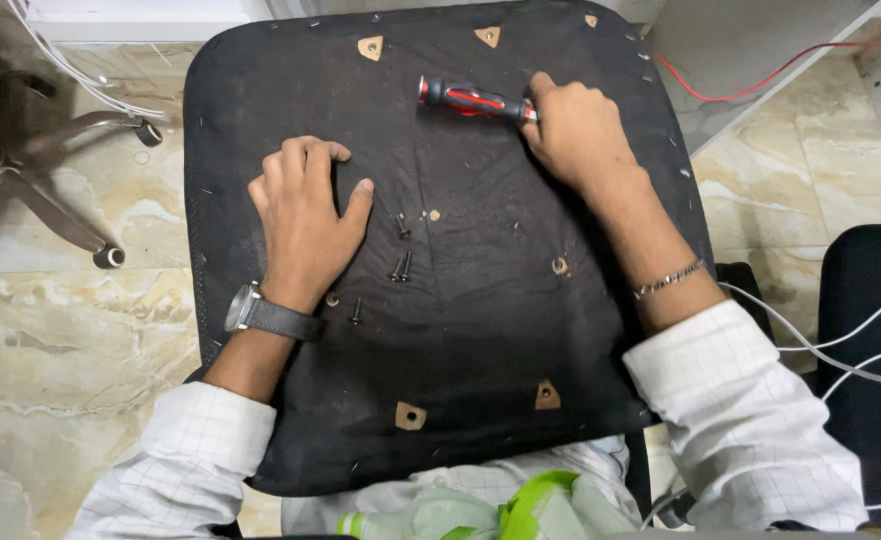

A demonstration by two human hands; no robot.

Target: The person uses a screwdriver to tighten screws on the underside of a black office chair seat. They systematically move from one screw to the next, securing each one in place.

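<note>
A black fabric-covered chair seat (481, 330) lies upside down across my lap, with tan triangular cut-outs showing wood near its corners. My left hand (306, 222), with a watch on the wrist, rests flat on the seat's left half, fingers curled at the tips. My right hand (576, 130) lies at the upper right and grips the shaft end of a red-and-black screwdriver (471, 100), which lies flat pointing left. Several loose black screws (402, 265) lie on the fabric just right of my left thumb.
The marble floor (71, 330) surrounds the seat. A chair's wheeled base (51, 190) stands at the left. A red wire (761, 80) and white cables (841, 350) run at the right beside a dark chair (871, 290). A green and clear plastic bottle (481, 515) lies near my lap.
</note>
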